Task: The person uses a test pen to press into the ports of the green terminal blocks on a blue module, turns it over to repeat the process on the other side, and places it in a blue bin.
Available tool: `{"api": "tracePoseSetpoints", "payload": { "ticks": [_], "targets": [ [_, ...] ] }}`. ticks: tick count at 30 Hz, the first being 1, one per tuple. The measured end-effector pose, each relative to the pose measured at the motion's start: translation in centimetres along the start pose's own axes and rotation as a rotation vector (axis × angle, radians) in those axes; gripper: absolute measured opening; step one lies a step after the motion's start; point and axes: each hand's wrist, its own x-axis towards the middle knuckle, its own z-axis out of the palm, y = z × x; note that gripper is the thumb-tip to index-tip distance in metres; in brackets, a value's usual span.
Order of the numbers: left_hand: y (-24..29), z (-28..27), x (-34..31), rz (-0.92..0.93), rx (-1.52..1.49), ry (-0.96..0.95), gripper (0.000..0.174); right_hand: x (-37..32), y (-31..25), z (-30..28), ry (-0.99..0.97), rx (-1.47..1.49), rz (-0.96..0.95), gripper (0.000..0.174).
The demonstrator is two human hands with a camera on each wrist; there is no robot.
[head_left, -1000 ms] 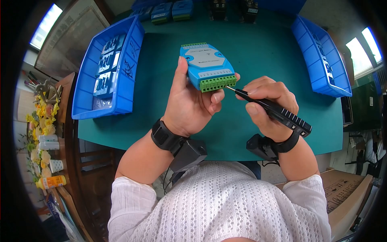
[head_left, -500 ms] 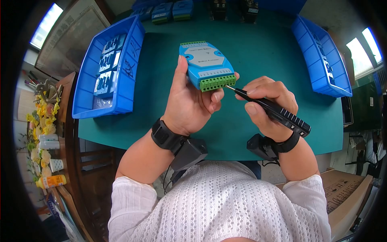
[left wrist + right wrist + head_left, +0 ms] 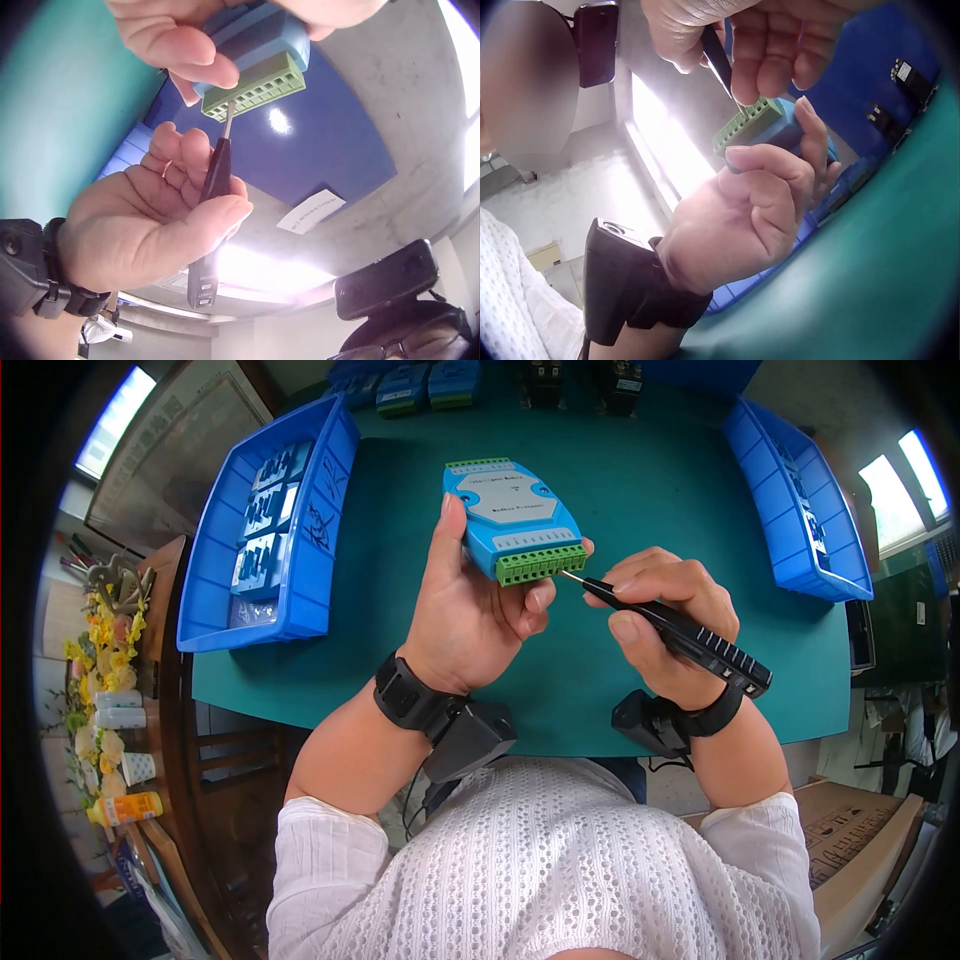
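Observation:
My left hand (image 3: 465, 610) grips a blue module (image 3: 515, 500) with a grey label by its sides, raised above the table. A green terminal block (image 3: 540, 564) runs along its near edge, and another green strip lies on the far edge. In my right hand (image 3: 685, 620) is a black-handled screwdriver (image 3: 700, 640), pinched between thumb and fingers. Its thin metal tip meets the right part of the near terminal block. From the left wrist view, the screwdriver shaft (image 3: 229, 120) reaches one of the square openings of the block (image 3: 262, 88).
A blue bin (image 3: 310, 615) holding several modules stands on the left of the green table (image 3: 420, 705); another blue bin (image 3: 845, 585) is at the right. Blue modules (image 3: 453, 385) and black devices (image 3: 620, 388) sit along the back. Cameras are strapped to both wrists.
The module has tilted very slightly, its far end a little higher in the head view. Both hands keep nearly the same place, the screwdriver tip still at the terminal block.

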Motion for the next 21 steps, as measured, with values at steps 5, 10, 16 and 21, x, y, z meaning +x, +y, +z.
{"api": "tracePoseSetpoints", "payload": {
  "ticks": [5,10,16,21],
  "targets": [
    [0.01,-0.05,0.02,0.004,0.003,-0.003,0.070,-0.02,0.03,0.03,-0.001,0.004,0.002,0.022],
    [-0.03,0.01,-0.03,0.008,0.010,0.008,0.069,0.00,-0.07,0.02,-0.006,0.005,0.004,0.022],
    [-0.06,-0.07,0.00,0.016,0.024,-0.005,0.069,0.09,-0.19,0.05,-0.016,0.008,0.018,0.018],
    [-0.30,-0.11,-0.10,0.042,0.074,-0.043,0.069,0.12,-0.26,0.24,-0.057,-0.016,0.004,0.013]
  ]
}}
